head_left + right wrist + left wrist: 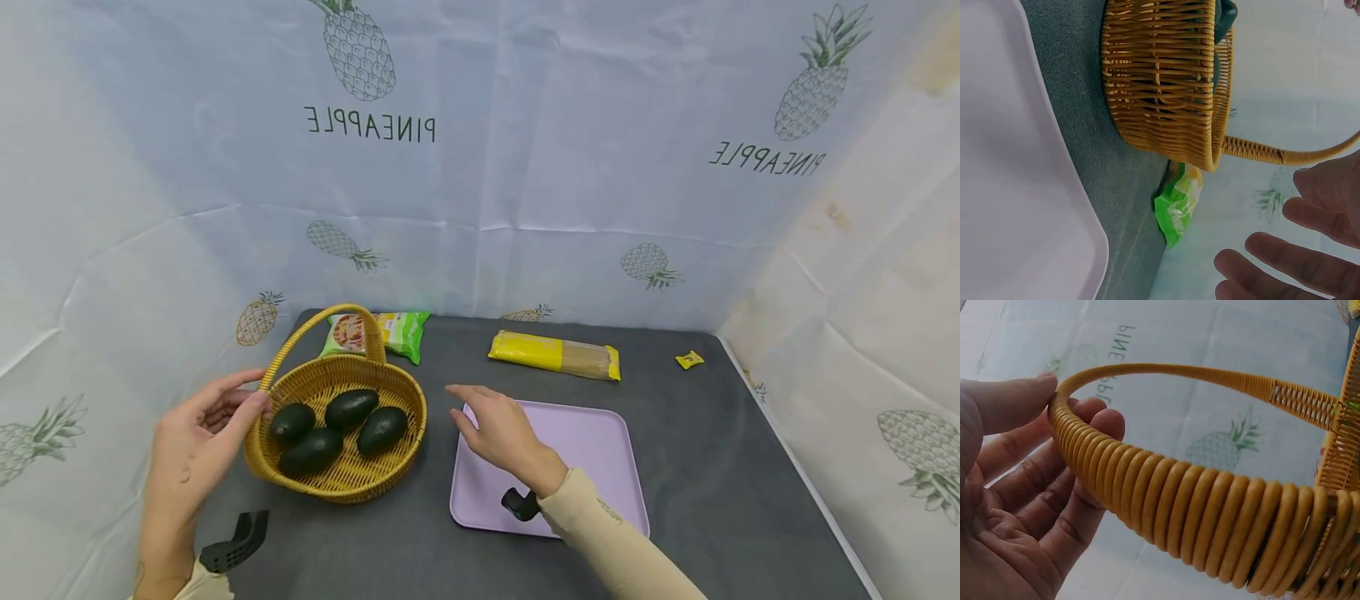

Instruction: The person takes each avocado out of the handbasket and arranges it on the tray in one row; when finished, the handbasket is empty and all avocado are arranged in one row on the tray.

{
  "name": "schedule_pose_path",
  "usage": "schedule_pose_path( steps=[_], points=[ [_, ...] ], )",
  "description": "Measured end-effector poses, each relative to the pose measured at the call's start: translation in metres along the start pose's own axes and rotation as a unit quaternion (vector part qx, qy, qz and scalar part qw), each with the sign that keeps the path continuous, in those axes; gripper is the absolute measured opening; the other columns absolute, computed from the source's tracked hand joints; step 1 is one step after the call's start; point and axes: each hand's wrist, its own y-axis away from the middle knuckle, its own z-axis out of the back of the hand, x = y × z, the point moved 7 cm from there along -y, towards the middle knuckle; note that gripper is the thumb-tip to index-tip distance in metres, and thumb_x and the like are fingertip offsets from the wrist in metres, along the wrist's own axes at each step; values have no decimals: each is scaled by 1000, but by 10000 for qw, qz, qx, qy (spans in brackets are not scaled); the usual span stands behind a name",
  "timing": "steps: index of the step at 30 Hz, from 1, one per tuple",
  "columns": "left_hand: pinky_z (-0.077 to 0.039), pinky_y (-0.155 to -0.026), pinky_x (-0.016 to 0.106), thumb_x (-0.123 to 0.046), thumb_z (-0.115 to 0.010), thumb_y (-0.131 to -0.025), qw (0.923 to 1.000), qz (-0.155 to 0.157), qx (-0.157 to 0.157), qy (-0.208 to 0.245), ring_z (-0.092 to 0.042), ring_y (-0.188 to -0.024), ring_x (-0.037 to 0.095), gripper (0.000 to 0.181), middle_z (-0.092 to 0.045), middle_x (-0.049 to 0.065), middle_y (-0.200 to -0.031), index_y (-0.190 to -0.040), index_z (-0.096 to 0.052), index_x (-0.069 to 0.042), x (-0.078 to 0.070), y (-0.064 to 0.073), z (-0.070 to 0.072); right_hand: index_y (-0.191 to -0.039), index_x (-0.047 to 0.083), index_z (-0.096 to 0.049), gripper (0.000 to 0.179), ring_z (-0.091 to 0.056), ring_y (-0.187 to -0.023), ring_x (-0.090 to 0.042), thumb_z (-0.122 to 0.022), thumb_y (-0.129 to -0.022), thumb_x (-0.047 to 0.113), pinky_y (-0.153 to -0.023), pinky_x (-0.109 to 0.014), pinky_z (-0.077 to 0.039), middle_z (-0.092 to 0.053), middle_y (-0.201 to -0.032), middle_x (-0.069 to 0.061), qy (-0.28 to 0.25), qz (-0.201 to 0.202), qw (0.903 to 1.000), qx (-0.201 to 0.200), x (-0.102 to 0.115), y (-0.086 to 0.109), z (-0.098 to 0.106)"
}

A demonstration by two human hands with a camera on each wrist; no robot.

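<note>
My left hand (197, 437) holds the arched handle (1166, 506) of a yellow woven basket (341, 493), its thumb on one side and fingertips on the other. Several dark green avocados (352, 408) lie inside, on the basket's bottom. The basket stands at the left of the dark table. Over the left part of a pale purple tray (588, 454) hovers my right hand (502, 429), fingers relaxed and spread, nothing in them. In the right wrist view those fingers (1297, 256) are apart from the basket.
Behind the basket lies a green snack bag (408, 333). A long yellow packet (555, 354) is at the back, beyond the tray. Toward the back right corner sits a small yellow wrapped piece (689, 359). Pineapple-print curtains (570, 167) enclose the table's back and sides.
</note>
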Motion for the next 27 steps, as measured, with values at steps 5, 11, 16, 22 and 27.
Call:
schedule_pose_path(
  steps=[5, 11, 16, 22, 27],
  points=[
    [-51, -63, 14, -6, -70, -96, 9997, -113, 232, 42, -68, -71, 5, 34, -72, -11, -84, -130, -68, -8, 1, 1, 0, -138, 16, -63, 37, -73, -100, -18, -63, -102, 23, -82, -36, -60, -68, -134, -3, -100, 67, 9997, 190, 6, -6, -9],
    [-51, -61, 16, 0, -70, -94, 9991, -268, 311, 61, -67, -71, 6, 38, -73, -5, -86, -130, -68, -8, 0, 0, 1, -138, 14, -63, 37, -73, -100, -19, -62, -102, 23, -83, -35, -59, -68, -133, -4, -184, 244, 9992, 272, 19, -16, -17],
    [-52, -60, 18, 0, -70, -94, 9989, -283, 336, 134, -68, -71, 7, 37, -72, -6, -86, -130, -68, -7, 1, 0, 1, -138, 13, -63, 37, -72, -102, -17, -63, -101, 21, -86, -33, -58, -69, -131, -4, -307, 413, 9983, 291, 32, -26, -23],
    [-51, -58, 18, 3, -70, -93, 9982, -404, 323, 293, -67, -69, 6, 36, -71, -8, -84, -128, -68, -4, 3, 0, 0, -138, 11, -62, 37, -68, -81, -8, -63, -102, 20, -79, -22, -54, -73, -121, -4, -476, 422, 9962, 591, 43, -41, -38],
    [-51, -57, 18, 6, -70, -91, 9978, -477, 317, 331, -67, -68, 6, 37, -71, -9, -83, -127, -68, -2, 4, 0, -1, -137, 10, -62, 36, -46, -50, -1, -62, -102, 18, -52, -13, -40, -64, -74, 3, -830, 330, 9917, 920, 47, -48, -56]
  ],
)
